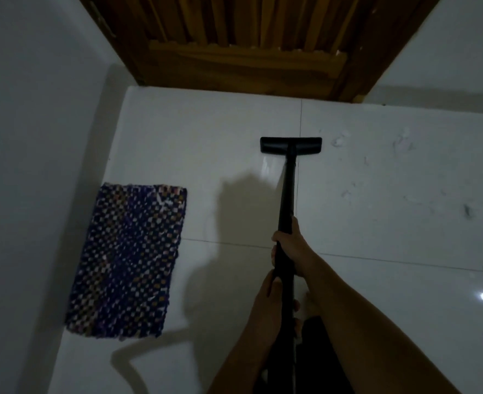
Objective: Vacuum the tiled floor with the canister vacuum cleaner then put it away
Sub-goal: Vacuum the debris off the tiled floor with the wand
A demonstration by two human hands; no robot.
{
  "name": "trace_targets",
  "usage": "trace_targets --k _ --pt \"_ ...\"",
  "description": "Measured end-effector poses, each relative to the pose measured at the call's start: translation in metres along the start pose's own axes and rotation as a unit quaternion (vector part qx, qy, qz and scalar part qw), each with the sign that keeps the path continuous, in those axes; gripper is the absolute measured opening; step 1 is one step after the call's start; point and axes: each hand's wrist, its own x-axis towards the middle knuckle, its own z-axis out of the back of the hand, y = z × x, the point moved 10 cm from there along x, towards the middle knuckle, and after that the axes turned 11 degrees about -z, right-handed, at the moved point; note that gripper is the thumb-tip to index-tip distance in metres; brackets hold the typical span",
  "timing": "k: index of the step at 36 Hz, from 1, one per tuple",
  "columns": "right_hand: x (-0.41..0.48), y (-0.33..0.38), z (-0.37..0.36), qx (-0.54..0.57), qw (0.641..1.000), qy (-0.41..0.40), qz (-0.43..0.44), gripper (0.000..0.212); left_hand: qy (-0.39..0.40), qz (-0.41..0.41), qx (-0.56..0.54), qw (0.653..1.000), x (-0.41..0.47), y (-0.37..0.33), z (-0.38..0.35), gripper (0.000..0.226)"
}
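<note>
Vacuuming stage: left hand (271,294) and right hand (290,245) both clamped round the wand (287,191), nozzle (290,145) on the tile (206,137).
Next, swing right to those scraps (402,143), paper I think.

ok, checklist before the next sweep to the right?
1. Grip on wand: ok, right hand and left hand both wrap it.
2. Floor head down on tiled floor: ok, looks flat.
3. Path right: ok, only scraps lie there.
4. Mat clear of floor head: ok, apart on the left.
5. Slack for the canister to follow: cannot tell, not in view.
</note>
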Motion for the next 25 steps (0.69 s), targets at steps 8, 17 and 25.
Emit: trace_targets --k 8,17,25 --pt "0.020 0.065 0.033 -0.015 1.000 -0.009 0.015 0.078 -0.032 -0.008 0.035 0.999 0.041 -0.049 -0.038 0.035" --pt "0.028 0.118 0.090 -0.011 1.000 -0.021 0.009 0.075 0.024 -0.049 -0.030 0.998 0.071 -0.100 -0.109 0.030" --pt "0.031 0.138 0.139 0.034 0.999 -0.030 0.009 0.075 0.047 -0.036 -0.001 0.998 0.086 -0.115 -0.154 0.032"
